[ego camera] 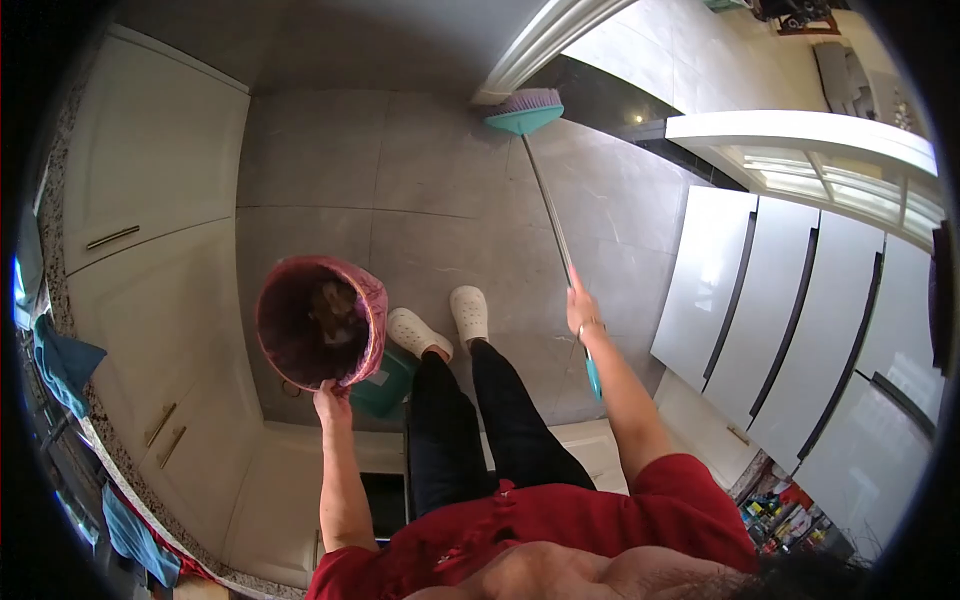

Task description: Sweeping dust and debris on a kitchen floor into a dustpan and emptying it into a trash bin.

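Observation:
My left hand (pixel 334 403) grips the near rim of a trash bin (pixel 274 360) lined with a pink bag (pixel 371 300). Some crumpled waste (pixel 334 311) lies inside it; the bin's bottom is mostly in shadow. With my right hand (pixel 582 304) I hold the metal handle (pixel 553 214) of a broom, whose turquoise grip end sticks out below my wrist. The broom's turquoise head (pixel 525 118) has purple bristles (pixel 534 99) and is at the foot of the white door frame (pixel 495 94). Partly behind the bin and my leg is a green plastic container (pixel 386 386).
Grey floor tiles (pixel 427 172) stretch between white cabinets (pixel 157 150) on the left and a glossy multi-door refrigerator or cabinet (pixel 712 277) on the right. A dark threshold (pixel 607 90) crosses the doorway, beside a white glazed door (pixel 802 139). Blue cloths (pixel 67 360) hang over the left counter edge.

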`<state>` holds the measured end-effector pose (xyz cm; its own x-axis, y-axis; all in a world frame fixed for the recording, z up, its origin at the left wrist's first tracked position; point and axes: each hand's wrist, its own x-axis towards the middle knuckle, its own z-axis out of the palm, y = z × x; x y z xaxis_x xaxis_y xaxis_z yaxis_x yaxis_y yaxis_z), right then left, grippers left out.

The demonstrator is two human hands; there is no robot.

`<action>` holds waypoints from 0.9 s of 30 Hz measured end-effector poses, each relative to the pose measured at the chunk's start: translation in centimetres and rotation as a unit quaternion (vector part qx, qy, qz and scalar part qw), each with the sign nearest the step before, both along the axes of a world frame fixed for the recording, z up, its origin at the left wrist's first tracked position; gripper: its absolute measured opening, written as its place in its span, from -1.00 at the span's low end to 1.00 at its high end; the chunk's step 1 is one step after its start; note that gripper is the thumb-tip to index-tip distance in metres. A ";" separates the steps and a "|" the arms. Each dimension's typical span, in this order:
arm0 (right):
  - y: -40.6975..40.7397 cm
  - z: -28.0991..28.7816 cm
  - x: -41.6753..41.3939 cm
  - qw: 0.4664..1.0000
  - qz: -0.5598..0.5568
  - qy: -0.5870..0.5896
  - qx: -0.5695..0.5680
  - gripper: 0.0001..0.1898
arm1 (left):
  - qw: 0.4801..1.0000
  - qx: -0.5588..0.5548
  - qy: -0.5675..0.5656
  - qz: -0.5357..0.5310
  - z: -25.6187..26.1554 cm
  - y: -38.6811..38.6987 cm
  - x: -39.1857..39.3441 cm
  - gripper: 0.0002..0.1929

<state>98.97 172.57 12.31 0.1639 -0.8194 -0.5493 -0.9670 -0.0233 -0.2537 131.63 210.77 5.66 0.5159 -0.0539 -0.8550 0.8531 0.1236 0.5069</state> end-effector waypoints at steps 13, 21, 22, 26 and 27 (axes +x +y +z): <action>11.9 8.5 -8.4 0.996 0.038 0.040 0.065 -0.47 | 0.999 0.048 0.008 0.002 1.3 2.7 0.1 -0.98; 3.5 -2.9 11.5 0.984 0.143 -0.031 0.101 -0.54 | 0.999 0.032 -0.021 -0.003 1.2 2.8 0.4 -0.92; 3.7 -3.1 11.4 0.983 0.144 -0.034 0.106 -0.54 | 0.999 0.037 -0.023 -0.002 1.3 2.9 0.5 -0.92; 6.1 -1.8 5.1 0.978 0.120 0.051 0.160 -0.52 | 0.999 0.037 -0.020 -0.003 1.6 3.8 1.0 -0.94; 7.7 -1.1 1.5 0.983 0.120 0.046 0.133 -0.50 | 0.999 0.034 -0.024 0.001 1.8 3.9 0.9 -0.96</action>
<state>100.46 180.27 11.18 0.2749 -0.5880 -0.7607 -0.9607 -0.1991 -0.1934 132.58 214.64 7.41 0.5561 0.0051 -0.8311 0.8276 0.0892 0.5543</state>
